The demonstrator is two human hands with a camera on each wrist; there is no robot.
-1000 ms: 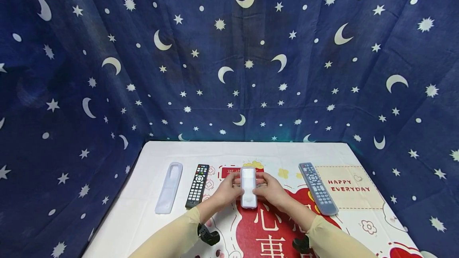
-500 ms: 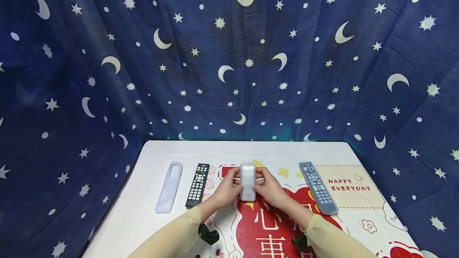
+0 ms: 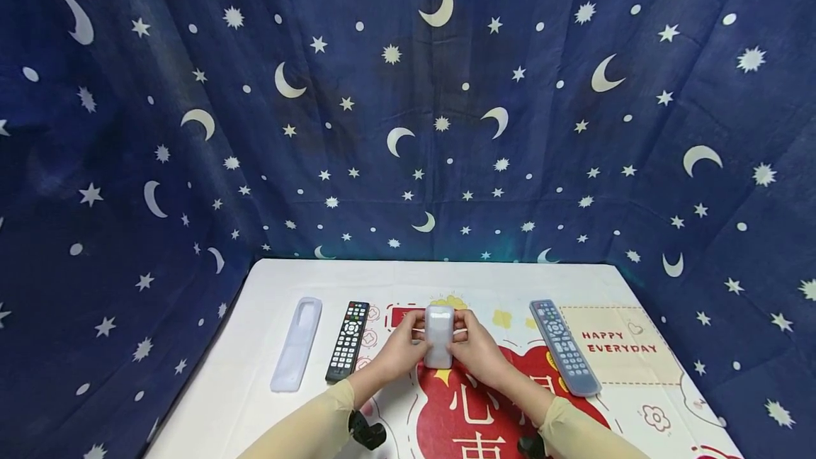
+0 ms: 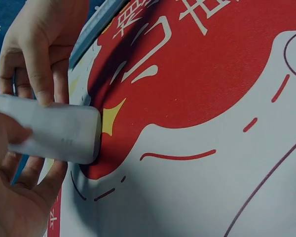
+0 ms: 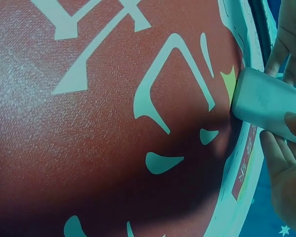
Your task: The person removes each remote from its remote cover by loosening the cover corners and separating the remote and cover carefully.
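Both hands hold a white, round-cornered remote control (image 3: 438, 346) that looks wrapped in a milky cover, above the middle of the table. My left hand (image 3: 401, 349) grips its left edge, and my right hand (image 3: 477, 351) grips the right edge. Both thumbs lie on the near face, while the other fingers reach behind. Faint marks show near one end of the white remote (image 4: 71, 140) in the left wrist view. Left of the hands lie a black remote control (image 3: 348, 342) with pale buttons and an elongated translucent remote cover (image 3: 296, 349).
A grey-blue remote control (image 3: 566, 349) in a cover lies right of the hands, beside a printed beige panel (image 3: 621, 367). A white tablecloth (image 3: 223, 381) with red prints covers the table. Dark blue star-and-moon fabric (image 3: 357, 126) hangs behind and at both sides.
The held remote has tilted, so it looks shorter and its pale window no longer stands out. Both hands keep their grip. The head view has tipped slightly upward; the things on the table lie still.
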